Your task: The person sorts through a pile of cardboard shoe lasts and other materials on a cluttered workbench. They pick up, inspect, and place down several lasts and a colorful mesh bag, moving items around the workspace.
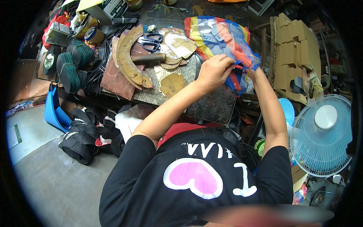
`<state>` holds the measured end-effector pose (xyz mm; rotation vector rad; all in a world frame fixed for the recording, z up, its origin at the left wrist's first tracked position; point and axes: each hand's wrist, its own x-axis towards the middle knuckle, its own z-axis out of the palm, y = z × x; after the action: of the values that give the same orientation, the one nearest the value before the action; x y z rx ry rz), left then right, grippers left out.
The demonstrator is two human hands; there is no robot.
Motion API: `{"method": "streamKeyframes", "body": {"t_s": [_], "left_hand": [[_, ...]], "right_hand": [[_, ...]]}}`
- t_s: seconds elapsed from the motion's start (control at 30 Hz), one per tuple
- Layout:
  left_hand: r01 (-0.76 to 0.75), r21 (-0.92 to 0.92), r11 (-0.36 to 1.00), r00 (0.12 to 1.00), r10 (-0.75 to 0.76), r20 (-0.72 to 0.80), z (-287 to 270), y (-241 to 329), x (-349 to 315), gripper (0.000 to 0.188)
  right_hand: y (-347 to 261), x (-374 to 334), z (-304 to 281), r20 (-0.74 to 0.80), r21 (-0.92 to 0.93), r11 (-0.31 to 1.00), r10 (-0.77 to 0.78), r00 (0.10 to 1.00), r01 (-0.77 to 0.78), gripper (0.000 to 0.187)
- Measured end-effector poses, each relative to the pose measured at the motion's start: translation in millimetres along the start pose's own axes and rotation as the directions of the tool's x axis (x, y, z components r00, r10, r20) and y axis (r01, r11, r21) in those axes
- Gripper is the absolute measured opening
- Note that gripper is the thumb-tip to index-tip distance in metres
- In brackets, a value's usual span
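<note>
My left hand (215, 72) has thumb and fingers pinched together on the blue edge of a striped mesh bag (221, 42), which probably keeps the slack rim bunched up where I want it. My right hand (255, 72) reaches in at the same gathered end, and blue netting covers most of it, so I cannot tell whether its fingers are open or closed. The bag lies on the far right of the dark tabletop (211, 108), so the top seems to carry its weight and my hands only mind the opening. Its weave is thin, limp and see-through, banded red, yellow and blue, with pale and orange shapes showing inside. To its left, a smooth, horn-coloured curved strip (124, 55) bows around a rounded wooden handle (149, 58), with blue-handled scissors (151, 41) beside them. Flat, rounded cream pattern pieces (180, 44) overlap nearby above a speckled grey slab (149, 97), apparently stacked to save room.
</note>
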<state>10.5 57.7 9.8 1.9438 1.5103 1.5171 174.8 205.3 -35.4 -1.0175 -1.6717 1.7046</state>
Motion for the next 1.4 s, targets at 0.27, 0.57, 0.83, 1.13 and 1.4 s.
{"method": "streamKeyframes", "body": {"t_s": [0.27, 0.57, 0.83, 1.13, 1.4], "left_hand": [[-0.096, 0.062, 0.994, 0.993, 0.099, -0.061, 7, -1, 1, 0.06], [-0.152, 0.378, 0.913, 0.981, 0.094, 0.169, 12, -31, 6, 0.066], [-0.02, 0.375, 0.927, 0.999, 0.031, -0.023, 12, -47, 27, 0.033], [0.189, 0.492, 0.85, 0.972, -0.234, 0.032, 11, -82, 26, 0.017], [0.208, 0.183, 0.961, 0.957, -0.239, 0.165, -8, -71, 0, 0.047]], "right_hand": [[-44, -5, 1, 0.12, -0.276, 0.953, 0.166, 0.979, -0.127, 0.037], [-41, -43, 3, 0.284, -0.509, 0.792, -0.215, 0.934, 0.337, 0.05], [-72, -72, 8, 0.207, -0.513, 0.857, 0.066, 0.976, 0.051, 0.041], [-150, -104, 12, -0.065, -0.071, 0.997, -0.019, 0.998, 0.015, 0.039], [-184, -120, 30, -0.25, -0.35, 0.833, -0.524, 0.814, 0.428, 0.037]]}}
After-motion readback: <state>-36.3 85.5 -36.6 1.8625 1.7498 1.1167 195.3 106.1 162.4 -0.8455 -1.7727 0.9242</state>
